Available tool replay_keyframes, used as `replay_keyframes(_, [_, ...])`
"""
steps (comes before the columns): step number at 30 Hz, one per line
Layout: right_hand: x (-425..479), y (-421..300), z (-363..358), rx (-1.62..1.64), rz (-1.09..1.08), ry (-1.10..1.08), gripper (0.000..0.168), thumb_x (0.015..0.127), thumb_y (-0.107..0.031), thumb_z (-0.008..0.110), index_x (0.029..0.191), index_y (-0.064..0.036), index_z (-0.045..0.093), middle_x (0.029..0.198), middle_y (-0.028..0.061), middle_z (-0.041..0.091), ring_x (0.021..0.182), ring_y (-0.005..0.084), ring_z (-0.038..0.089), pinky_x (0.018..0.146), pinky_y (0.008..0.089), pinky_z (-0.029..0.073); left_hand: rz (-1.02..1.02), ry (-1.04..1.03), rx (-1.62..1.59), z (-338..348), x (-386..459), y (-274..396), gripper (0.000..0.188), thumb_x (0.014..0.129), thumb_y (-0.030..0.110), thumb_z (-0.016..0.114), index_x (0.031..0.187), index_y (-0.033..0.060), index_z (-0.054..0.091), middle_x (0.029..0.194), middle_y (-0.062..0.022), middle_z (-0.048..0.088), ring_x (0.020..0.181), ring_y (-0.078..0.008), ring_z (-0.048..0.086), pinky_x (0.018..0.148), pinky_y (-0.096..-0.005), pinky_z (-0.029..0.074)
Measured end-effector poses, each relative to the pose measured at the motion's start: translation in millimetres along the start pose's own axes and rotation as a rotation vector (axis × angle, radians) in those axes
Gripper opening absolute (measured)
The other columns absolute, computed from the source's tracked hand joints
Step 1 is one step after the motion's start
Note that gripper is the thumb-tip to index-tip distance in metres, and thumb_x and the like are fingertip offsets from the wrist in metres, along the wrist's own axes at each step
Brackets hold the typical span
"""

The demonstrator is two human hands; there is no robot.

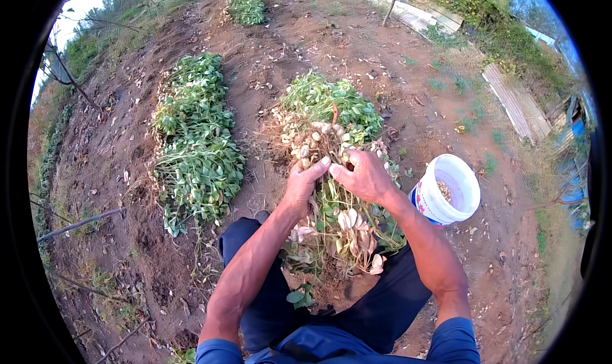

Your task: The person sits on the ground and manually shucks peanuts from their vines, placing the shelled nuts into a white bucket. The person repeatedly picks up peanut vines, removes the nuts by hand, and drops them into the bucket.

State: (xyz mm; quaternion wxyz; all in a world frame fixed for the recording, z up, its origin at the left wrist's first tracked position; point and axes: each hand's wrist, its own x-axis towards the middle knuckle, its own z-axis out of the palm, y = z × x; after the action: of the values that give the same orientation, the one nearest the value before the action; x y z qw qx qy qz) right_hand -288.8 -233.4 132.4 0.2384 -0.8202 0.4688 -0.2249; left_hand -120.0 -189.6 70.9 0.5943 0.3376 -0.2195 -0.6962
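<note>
Between my knees I have a bunch of uprooted peanut plants (342, 216), its leafy stems hanging toward me and its roots pointing away. My left hand (306, 180) grips the bunch near the stem base, thumb on top. Close against it, my right hand (364, 175) is closed on the same root end, and the two thumbs nearly touch. Pale peanut pods (313, 144) cluster among the roots just beyond my fingertips. Behind them lies a pile of green peanut plants (334, 98) on the soil. My palms and some fingers are hidden.
At my right stands a white plastic bucket (449, 211) with some peanuts (444, 191) inside. A long row of peanut plants (198, 144) lies at left, and a smaller heap (246, 8) farther off. Corrugated sheets (509, 98) lie at right; a bare branch (81, 224) juts in at left.
</note>
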Motion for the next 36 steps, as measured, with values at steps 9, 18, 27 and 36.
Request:
replay_keyframes(9, [-10, 3, 16, 0.672, 0.135, -0.223, 0.093, 0.086, -0.055, 0.080, 0.148, 0.005, 0.045, 0.139, 0.0191, 0.060, 0.129, 0.0255, 0.056, 0.110, 0.0377, 0.043, 0.087, 0.110, -0.163, 14, 3, 3, 0.032, 0.101, 0.021, 0.065, 0.127, 0.0028, 0.060, 0.110, -0.0117, 0.072, 0.089, -0.0228, 0.073, 0.079, -0.0394, 0.064])
replay_keyframes(18, [-11, -6, -20, 0.800, 0.098, -0.035, 0.037, 0.094, -0.024, 0.070, 0.118, 0.004, 0.065, 0.100, 0.0052, 0.071, 0.084, 0.0099, 0.063, 0.075, 0.0305, 0.054, 0.133, 0.088, 0.211, -28, 4, 20, 0.056, 0.103, 0.055, 0.053, 0.104, 0.0011, 0.069, 0.092, -0.0092, 0.072, 0.078, -0.0157, 0.069, 0.071, -0.0297, 0.057])
replay_keyframes(27, [10, 77, -18, 0.482, 0.330, -0.134, 0.033, 0.093, -0.035, 0.074, 0.093, -0.003, 0.065, 0.079, -0.0027, 0.061, 0.070, 0.0071, 0.053, 0.060, 0.0268, 0.041, 0.333, 0.358, 0.530, -34, 14, 19, 0.047, 0.102, 0.042, 0.064, 0.119, -0.0013, 0.067, 0.103, -0.0066, 0.068, 0.094, -0.0146, 0.063, 0.085, -0.0305, 0.049])
replay_keyframes(36, [2, 79, 7, 0.380, 0.143, -0.061, 0.037, 0.093, -0.032, 0.072, 0.099, 0.004, 0.066, 0.084, 0.0074, 0.067, 0.076, 0.0139, 0.059, 0.069, 0.0352, 0.048, 0.337, 0.220, 0.669, -21, 17, 5, 0.055, 0.099, 0.044, 0.064, 0.122, -0.0060, 0.066, 0.101, -0.0074, 0.068, 0.094, -0.0142, 0.057, 0.086, -0.0327, 0.047])
